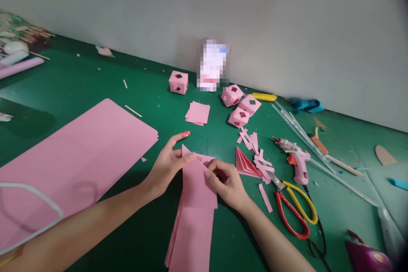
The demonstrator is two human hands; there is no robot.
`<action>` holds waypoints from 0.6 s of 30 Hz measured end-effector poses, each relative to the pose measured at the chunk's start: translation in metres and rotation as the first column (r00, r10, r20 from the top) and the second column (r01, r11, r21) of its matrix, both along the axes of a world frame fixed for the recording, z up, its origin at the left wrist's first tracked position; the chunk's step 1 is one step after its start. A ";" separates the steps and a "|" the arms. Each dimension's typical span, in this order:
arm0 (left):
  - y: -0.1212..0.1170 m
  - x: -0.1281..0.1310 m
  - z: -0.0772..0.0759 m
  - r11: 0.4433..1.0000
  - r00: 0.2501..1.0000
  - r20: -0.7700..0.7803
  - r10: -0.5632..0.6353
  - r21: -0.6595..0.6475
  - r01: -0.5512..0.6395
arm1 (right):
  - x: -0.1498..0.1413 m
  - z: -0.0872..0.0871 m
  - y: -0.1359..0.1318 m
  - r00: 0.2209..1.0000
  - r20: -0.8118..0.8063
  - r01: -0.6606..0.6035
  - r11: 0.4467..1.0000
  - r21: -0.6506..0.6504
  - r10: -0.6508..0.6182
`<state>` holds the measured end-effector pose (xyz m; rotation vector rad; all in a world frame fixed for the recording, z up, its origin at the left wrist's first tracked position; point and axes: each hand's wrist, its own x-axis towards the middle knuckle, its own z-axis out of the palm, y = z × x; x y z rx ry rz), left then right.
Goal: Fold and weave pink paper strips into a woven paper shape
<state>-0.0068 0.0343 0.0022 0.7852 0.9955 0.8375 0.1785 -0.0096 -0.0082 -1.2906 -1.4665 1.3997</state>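
While the left hand (165, 165) is pinching the top of a pink paper strip (199, 189) between its thumb and bent fingers, with its pointing finger sticking up, the right hand (228, 180) is pinching the strip's right side near the top with thumb and finger. The strip is sitting in the middle of the green table (143, 89), over a pile of long pink strips (194, 238). Big pink sheets (95, 153) are lying to the left, and scissors (278, 184) are resting to the right, near a pink glue gun (298, 162).
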 end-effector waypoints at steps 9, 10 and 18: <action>0.000 0.002 0.003 1.000 1.000 -0.013 0.025 -0.001 -0.025 | -0.001 0.000 -0.001 1.000 -0.022 -0.012 1.000 -0.006 0.012; 0.000 0.002 0.004 1.000 0.999 -0.014 0.030 0.001 -0.030 | -0.001 0.001 0.000 1.000 -0.027 -0.012 1.000 -0.013 0.012; 0.001 0.002 0.002 0.997 0.997 -0.005 0.080 0.022 -0.080 | 0.001 -0.001 0.001 0.998 -0.066 -0.006 1.000 0.000 0.006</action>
